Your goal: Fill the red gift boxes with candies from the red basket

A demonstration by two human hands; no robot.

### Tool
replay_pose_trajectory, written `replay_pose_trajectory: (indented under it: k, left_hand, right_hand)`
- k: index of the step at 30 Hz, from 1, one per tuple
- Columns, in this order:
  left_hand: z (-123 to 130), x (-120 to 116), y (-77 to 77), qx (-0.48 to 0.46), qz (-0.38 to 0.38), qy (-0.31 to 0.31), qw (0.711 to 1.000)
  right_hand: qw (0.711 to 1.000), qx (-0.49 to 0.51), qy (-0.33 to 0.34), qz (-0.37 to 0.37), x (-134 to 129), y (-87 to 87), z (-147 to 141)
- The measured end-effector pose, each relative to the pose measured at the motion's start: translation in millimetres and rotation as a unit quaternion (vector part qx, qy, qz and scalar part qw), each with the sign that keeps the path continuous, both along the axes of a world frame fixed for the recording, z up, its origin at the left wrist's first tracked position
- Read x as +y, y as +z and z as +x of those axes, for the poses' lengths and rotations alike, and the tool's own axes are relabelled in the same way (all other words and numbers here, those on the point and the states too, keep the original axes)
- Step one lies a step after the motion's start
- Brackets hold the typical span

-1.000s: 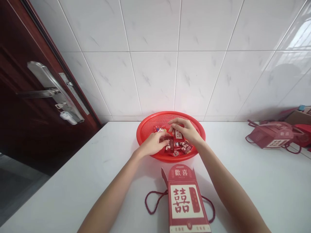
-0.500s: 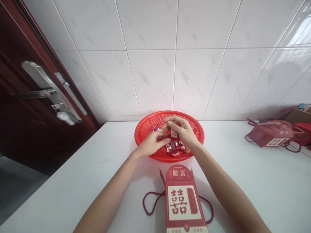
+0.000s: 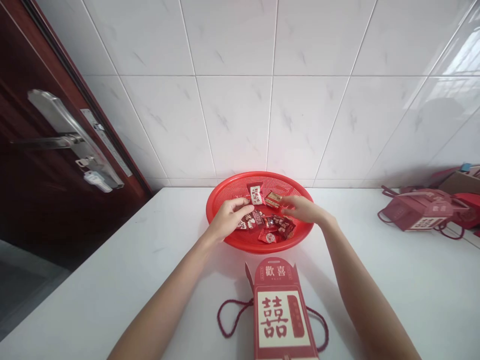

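Note:
A red oval basket holds several wrapped sweets. Inside its left part, my left hand is closed on a small red-and-white packet, which it holds upright between thumb and fingers. My right hand reaches over the basket's right side, fingertips beside a gold packet; whether they grip it cannot be made out. Dark red packets lie in the lower part of the basket. In front of the basket is a red paper box with its top flaps open and dark red cord loops at both sides.
Another red gift box with cords lies at the right, near more red items and a cardboard box. A white tiled wall stands behind the white table. At left is a brown door with a metal handle.
My hands have moved apart. The right hand went to the right, off the red-and-white packet, which is now in my left hand. The gold packet has come into view.

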State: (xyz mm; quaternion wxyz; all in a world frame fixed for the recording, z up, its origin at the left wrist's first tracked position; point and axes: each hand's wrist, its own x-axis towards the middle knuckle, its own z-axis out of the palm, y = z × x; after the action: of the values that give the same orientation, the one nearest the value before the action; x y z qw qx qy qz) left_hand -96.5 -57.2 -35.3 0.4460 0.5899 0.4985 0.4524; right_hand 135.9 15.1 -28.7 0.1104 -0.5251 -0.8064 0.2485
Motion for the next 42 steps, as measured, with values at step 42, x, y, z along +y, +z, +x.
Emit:
replay_pose_trajectory:
  k: [42]
  left_hand:
    - [-1, 5, 0.8, -0.093, -0.003, 0.075, 0.993]
  right_hand:
    - [0.969, -0.131, 0.207, -0.029, -8, 0.4, -24]
